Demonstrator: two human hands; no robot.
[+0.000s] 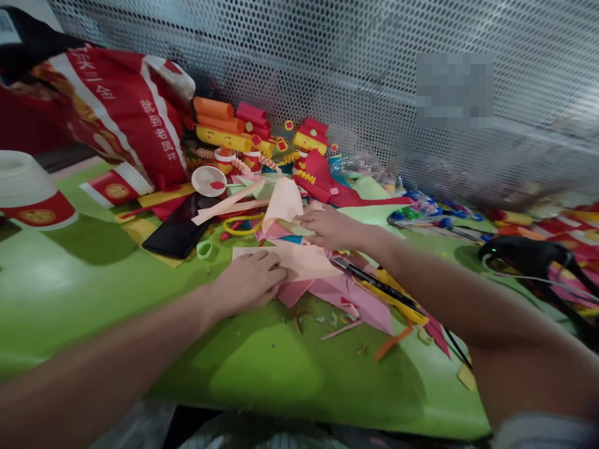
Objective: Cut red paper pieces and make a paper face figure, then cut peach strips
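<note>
My left hand (pixel 253 277) lies with its fingers stretched over a flat sheet of peach paper (pixel 306 262), on the side near me. Farther off, my right hand (pixel 334 227) reaches into the paper pile, fingers apart, touching scraps beside a curled peach paper (pixel 284 202). Whether it pinches a scrap is hard to see. A black-handled craft knife (pixel 379 280) rests on pink paper (pixel 350 299) under my right forearm. Peach strips (pixel 229 206) stick out to the left, by a yellow ring (pixel 243 223).
A black phone (pixel 180 227) lies left of the pile. Paper cups (pixel 116 185) and a red bag (pixel 126 112) stand at left. Paper-craft figures (pixel 224 137) line the perforated metal screen (pixel 299 56). Scissors (pixel 421 215) and a black cabled device (pixel 526 255) are at right on the green table (pixel 187 349).
</note>
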